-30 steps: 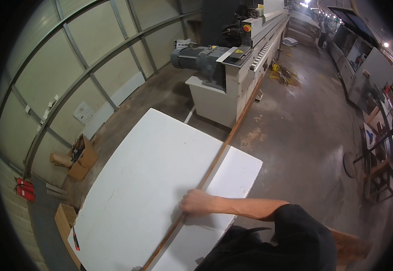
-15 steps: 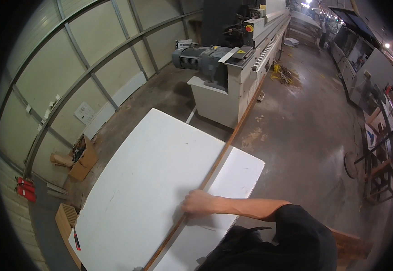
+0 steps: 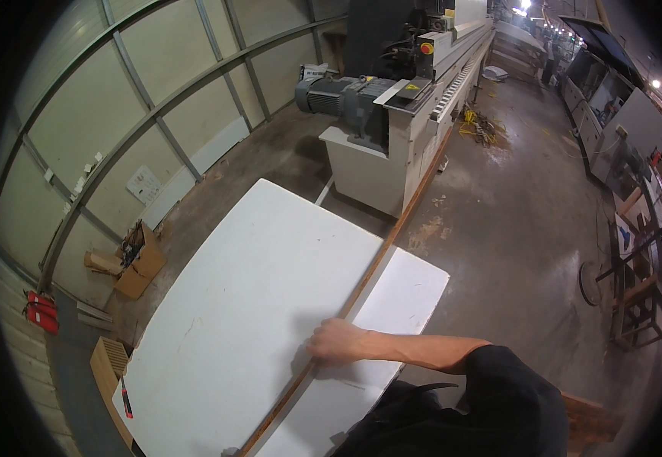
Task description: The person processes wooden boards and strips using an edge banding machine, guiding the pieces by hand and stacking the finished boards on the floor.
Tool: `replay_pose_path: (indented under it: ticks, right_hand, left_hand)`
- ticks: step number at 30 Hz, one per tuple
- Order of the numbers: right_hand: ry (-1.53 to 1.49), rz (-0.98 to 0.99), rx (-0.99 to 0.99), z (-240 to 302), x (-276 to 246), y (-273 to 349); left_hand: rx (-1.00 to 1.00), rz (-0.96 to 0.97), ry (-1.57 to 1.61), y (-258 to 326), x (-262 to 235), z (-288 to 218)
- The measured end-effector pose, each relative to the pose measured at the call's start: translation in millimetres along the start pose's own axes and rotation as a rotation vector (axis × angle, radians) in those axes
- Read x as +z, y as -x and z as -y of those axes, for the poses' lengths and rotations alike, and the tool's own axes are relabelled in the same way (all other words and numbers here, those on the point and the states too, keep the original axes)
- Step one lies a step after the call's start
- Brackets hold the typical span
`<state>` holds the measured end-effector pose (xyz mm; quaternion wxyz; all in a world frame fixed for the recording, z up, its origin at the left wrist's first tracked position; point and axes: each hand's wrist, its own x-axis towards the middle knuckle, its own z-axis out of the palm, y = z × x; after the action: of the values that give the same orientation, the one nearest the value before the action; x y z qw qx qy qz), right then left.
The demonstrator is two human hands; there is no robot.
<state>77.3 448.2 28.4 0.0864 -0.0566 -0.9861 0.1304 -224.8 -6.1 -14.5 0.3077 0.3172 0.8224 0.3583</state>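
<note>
A large white panel [image 3: 247, 305] lies flat in front of me, its raw brown edge running diagonally from the lower middle toward the machine. My right hand [image 3: 334, 340] is shut on that brown edge, fingers curled over it. A second, smaller white panel [image 3: 403, 293] lies lower, just right of the edge. My left hand is out of sight.
A grey edge-banding machine [image 3: 376, 129] with a motor stands beyond the panels' far end. Cardboard boxes [image 3: 129, 263] and red extinguishers [image 3: 41, 312] sit by the left wall. A red-handled tool [image 3: 126, 400] lies at the panel's near-left corner. Concrete floor [image 3: 513, 228] stretches right toward wooden frames [image 3: 639, 297].
</note>
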Motion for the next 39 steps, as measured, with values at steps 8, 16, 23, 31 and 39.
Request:
replay_pose_path:
  ticks: [8,16,23,31,39]
  right_hand:
    - [0.019,0.022,0.035,2,0,-3]
    - [0.0,-0.045,-0.02,1,1,2]
    - [-0.028,-0.077,-0.02,-1,5,0]
    - [0.007,-0.058,-0.023,1,-6,4]
    - [0.022,-0.03,-0.021,0,-3,3]
  left_hand:
    - [-0.023,-0.01,-0.001,1,2,-22]
    - [0.198,-0.029,-0.753,16,3,-86]
    - [0.163,-0.048,-0.75,15,2,-78]
    - [0.171,-0.03,-0.826,11,1,-70]
    - [0.199,-0.019,-0.771,8,-1,-39]
